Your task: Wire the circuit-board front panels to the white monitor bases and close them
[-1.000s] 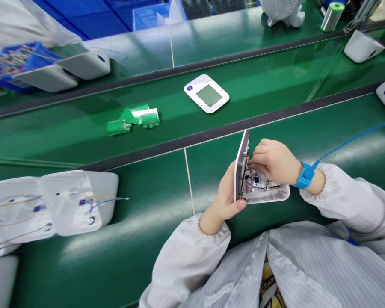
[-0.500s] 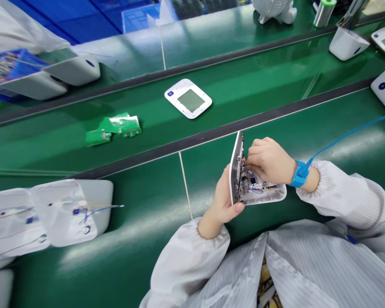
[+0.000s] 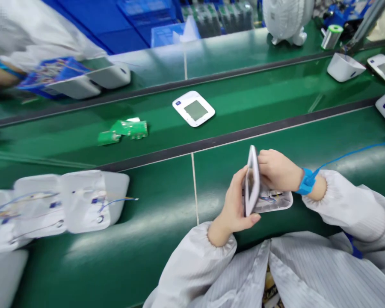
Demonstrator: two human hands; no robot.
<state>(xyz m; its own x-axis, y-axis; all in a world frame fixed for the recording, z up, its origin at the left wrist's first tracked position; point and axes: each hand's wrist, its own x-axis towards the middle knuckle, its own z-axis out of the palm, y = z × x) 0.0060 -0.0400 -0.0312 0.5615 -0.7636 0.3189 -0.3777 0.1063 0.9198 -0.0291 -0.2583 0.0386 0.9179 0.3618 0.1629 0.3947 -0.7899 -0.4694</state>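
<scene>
My left hand [image 3: 236, 204] grips a white front panel [image 3: 252, 182], which stands nearly upright and tilts over a white housing [image 3: 284, 201]. Blue and other coloured wires show inside the housing, which lies on the green bench. Behind the panel is my right hand [image 3: 277, 170], its fingers curled and their tips hidden by the panel, so what they pinch cannot be made out. A blue wrist strap [image 3: 306, 182] with a cord circles my right wrist.
A white panel with a screen [image 3: 195, 109] and green circuit boards [image 3: 128, 128] lie on the middle strip. Open white housings [image 3: 86, 201] with wires sit at left. Across, a person's sleeve [image 3: 60, 34] is near a blue bin [image 3: 51, 72].
The panel in my left hand has tipped toward my right hand, covering more of the housing and my right fingertips. The camera view has shifted; a co-worker's wrist now shows at upper left.
</scene>
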